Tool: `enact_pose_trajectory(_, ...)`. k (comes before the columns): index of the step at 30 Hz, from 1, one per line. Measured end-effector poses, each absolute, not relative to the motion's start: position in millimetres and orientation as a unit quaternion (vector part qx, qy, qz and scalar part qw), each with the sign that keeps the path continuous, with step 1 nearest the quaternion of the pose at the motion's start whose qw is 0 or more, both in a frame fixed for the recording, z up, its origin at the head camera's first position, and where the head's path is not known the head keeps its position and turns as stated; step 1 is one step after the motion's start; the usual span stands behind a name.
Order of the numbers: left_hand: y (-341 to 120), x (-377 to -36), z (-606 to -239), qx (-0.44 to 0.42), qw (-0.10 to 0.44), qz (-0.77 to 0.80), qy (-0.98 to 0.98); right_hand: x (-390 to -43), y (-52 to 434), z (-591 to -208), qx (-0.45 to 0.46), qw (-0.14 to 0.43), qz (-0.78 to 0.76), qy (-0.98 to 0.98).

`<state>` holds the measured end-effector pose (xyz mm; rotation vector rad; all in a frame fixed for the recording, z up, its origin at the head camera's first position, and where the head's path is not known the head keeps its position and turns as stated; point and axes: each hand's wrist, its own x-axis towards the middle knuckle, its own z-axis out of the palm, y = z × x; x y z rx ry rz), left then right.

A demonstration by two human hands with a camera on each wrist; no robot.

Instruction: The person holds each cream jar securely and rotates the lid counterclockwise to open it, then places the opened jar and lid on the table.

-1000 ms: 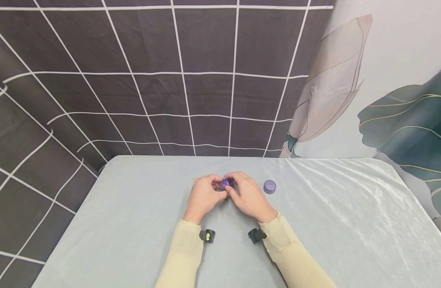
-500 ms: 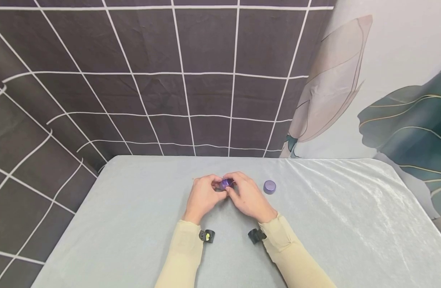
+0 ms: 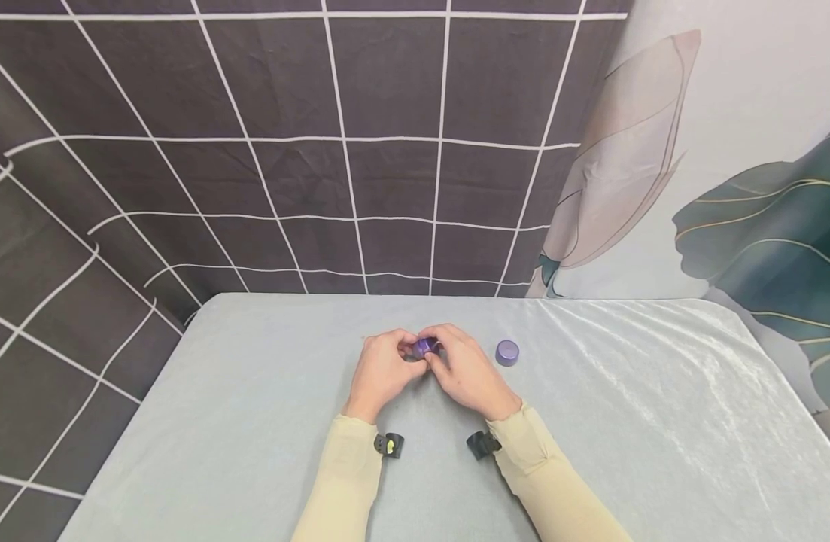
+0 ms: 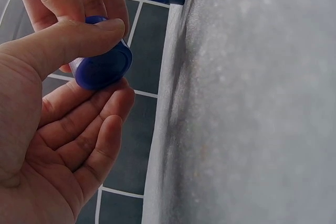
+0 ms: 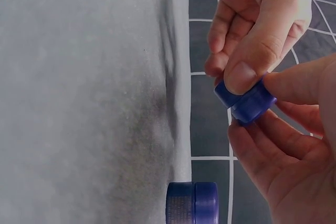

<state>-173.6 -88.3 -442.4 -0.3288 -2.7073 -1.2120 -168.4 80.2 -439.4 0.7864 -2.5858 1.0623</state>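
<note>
Pale grey-green velvety cloth covers the table (image 3: 252,421), which stands against a backdrop of dark fabric with a white grid (image 3: 286,150) on the left and a light hanging printed with large leaves (image 3: 726,188) on the right. Two arms in cream-coloured sleeves (image 3: 347,482) reach in from the near edge toward the middle of the table, each with a small black clip-like device (image 3: 390,444) at the wrist.

The person's left hand (image 3: 382,370) and right hand (image 3: 467,370) meet a little beyond the centre of the table, nearer its far edge than its near one. Between them they hold a small round purple plastic jar (image 3: 425,346) just above the cloth. In the left wrist view the left thumb lies across the jar's (image 4: 102,67) side while the curled fingers support it from below, so the left grip is closed round it. In the right wrist view the right hand's (image 5: 283,145) thumb and fingers pinch the jar (image 5: 245,100) from the other side, so that grip is closed on it too; the left thumb tip presses on the jar's upper part.

A second small round purple plastic jar (image 3: 507,352) stands on the cloth just to the right of the right hand, not touching it.
</note>
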Motion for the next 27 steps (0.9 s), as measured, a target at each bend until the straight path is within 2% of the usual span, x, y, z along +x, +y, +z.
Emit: enact_pose_trajectory(27,-87.9,-173.1,-443.1,-0.107,0.080,-0.399,-0.907,-169.9,80.5,-440.5,0.287,0.122,0.361,-0.879)
